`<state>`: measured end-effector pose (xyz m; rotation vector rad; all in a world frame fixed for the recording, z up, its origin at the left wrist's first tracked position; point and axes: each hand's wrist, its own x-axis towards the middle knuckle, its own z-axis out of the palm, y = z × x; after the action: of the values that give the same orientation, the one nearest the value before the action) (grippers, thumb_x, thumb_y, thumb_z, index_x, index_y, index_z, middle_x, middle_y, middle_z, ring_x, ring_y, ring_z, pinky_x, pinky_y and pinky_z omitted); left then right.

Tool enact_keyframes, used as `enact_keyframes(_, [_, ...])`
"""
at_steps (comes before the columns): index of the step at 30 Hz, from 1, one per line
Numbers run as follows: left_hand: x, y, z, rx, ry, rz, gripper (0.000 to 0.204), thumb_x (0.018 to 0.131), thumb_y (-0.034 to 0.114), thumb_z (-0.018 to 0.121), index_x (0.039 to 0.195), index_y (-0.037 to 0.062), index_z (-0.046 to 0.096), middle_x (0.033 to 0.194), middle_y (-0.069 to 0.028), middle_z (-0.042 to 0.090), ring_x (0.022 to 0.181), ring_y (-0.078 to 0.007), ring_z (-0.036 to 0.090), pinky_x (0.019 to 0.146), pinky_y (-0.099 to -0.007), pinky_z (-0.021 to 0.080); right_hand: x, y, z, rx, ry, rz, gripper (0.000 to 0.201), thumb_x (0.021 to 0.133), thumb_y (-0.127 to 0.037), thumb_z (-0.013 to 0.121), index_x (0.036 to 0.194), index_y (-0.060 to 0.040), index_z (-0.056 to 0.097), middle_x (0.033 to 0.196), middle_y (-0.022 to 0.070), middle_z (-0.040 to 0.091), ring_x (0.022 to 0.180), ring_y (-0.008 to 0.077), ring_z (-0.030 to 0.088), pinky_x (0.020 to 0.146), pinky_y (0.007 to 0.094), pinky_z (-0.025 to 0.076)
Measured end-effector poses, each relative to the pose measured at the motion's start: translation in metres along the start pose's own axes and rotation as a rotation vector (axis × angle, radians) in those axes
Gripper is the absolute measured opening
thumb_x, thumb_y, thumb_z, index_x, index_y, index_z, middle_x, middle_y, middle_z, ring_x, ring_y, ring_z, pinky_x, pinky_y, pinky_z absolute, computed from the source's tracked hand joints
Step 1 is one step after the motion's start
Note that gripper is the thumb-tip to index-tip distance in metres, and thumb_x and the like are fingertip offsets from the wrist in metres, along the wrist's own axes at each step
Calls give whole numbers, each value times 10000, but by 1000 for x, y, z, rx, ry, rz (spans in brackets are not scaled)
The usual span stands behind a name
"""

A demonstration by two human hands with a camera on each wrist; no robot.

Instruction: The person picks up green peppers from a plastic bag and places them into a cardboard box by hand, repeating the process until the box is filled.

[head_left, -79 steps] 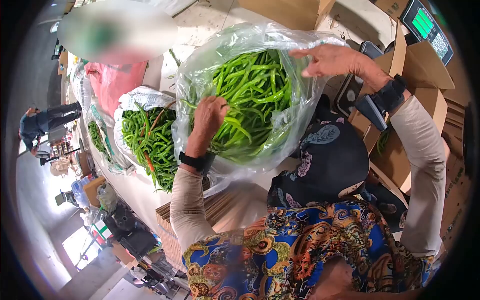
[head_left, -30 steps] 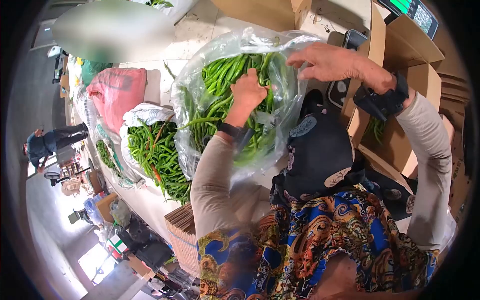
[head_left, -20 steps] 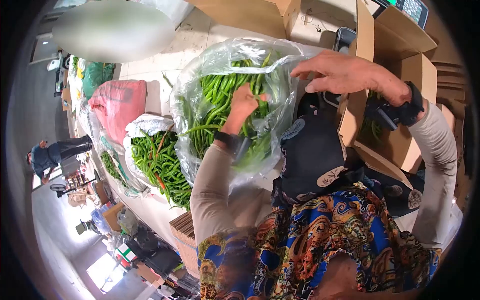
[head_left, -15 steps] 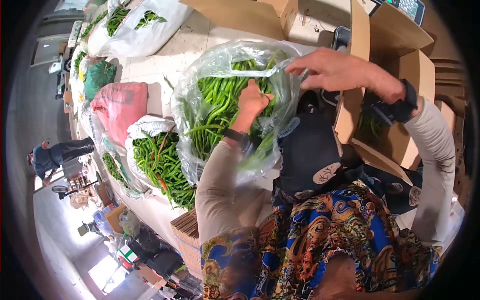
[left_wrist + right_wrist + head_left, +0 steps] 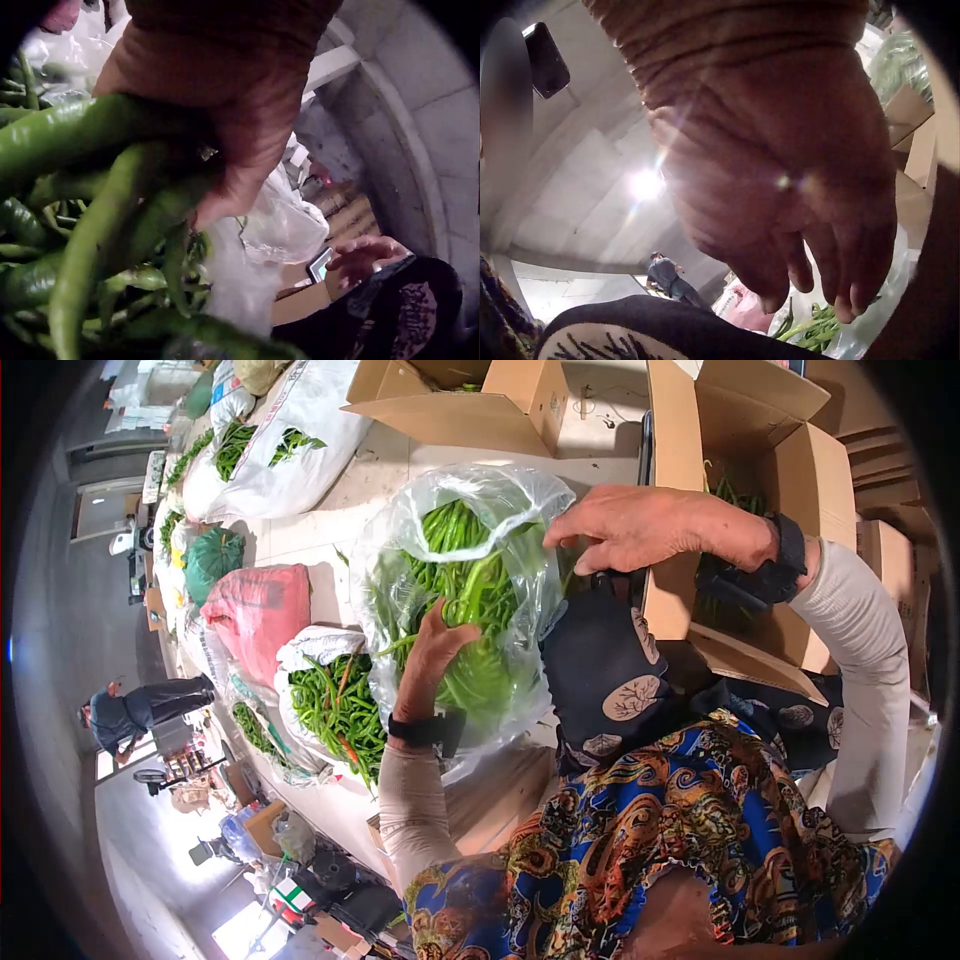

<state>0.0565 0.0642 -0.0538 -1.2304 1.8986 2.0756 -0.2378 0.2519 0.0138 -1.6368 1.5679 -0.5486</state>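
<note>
- As I viewed the site remotely, I counted one clear bag (image 5: 540, 575), two open cartons (image 5: 675, 490), one pink sack (image 5: 262, 615) and one green sack (image 5: 212, 565); the green peppers (image 5: 455, 530) lay inside the clear bag, too many to count.
- Pale tiles (image 5: 310, 545) formed the surface; beyond, I noted grey walls (image 5: 50, 600) and one standing person (image 5: 145, 710).
- Left hand (image 5: 430, 658): partly closed, thumb and fingers clamped round several peppers over the bag.
- Right hand (image 5: 655, 525): fingers relaxed, slightly bent, thumb apart, grasping nothing, beside the bag's rim; I could not tell whether it touched.
</note>
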Motion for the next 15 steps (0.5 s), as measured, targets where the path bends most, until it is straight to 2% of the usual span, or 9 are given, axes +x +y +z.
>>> enact_keyframes(1, [-12,9,4,46,82,-28,486,753,144,646,1201,-16,545,1007,-59,627,913,-145,583,836,-266,451,5,-1,3,0,4,-8,405,853,-180,610,1200,11,530,1040,198,632,974,329,599,834,409,468])
enact_keyframes(4, [-35,31,-2,147,12,-14,473,752,147,640,1189,-17,561,966,-58,643,875,-154,600,821,-270,461,7,-2,3,-59,24,-45,397,850,-179,614,1192,7,535,1028,191,632,952,323,598,818,401,471])
enact_keyframes(5, [-39,35,-6,71,38,-98,466,741,133,637,1178,-16,576,982,-72,646,894,-160,605,830,-274,459,6,-3,1,-5,22,-42,395,850,-180,614,1193,0,536,1034,188,630,949,319,597,816,399,471])
enact_keyframes(6, [-47,38,-9,76,43,-97,466,741,133,637,1178,-16,576,982,-72,646,894,-160,605,830,-274,459,7,-4,-1,48,19,-43,393,851,-182,614,1194,-6,538,1040,184,628,946,316,597,813,396,470])
enact_keyframes(8, [-63,42,-17,112,175,-37,463,728,99,646,1167,-30,579,901,-43,656,762,-112,596,696,-243,469,3,-4,-7,65,25,-12,397,848,-180,616,1197,-6,538,1043,184,632,940,315,604,811,398,476])
enact_keyframes(10, [-75,44,-26,179,179,-81,486,725,85,654,1190,-26,569,904,-40,657,771,-124,600,710,-247,470,-8,-5,-13,84,25,25,402,846,-178,618,1201,-7,539,1047,185,635,934,314,611,810,399,482])
enact_keyframes(12, [-96,51,-23,260,312,67,509,714,71,681,1201,-26,568,907,-40,659,785,-134,608,728,-251,475,-17,-7,-18,46,70,48,409,843,-234,611,1195,-32,569,1027,166,652,1007,314,594,884,392,459])
enact_keyframes(14, [-103,55,-39,360,295,146,522,701,70,710,1195,-28,575,900,-42,661,788,-146,617,739,-257,480,-23,-6,-23,39,83,51,411,843,-236,610,1195,-27,568,1028,167,653,1010,310,593,887,389,459])
enact_keyframes(15, [-107,66,-42,277,271,16,518,699,60,709,1193,-26,579,893,-43,661,786,-152,620,743,-263,482,-27,-7,-25,36,86,56,413,844,-238,609,1194,-22,567,1029,168,654,1013,306,593,889,386,458])
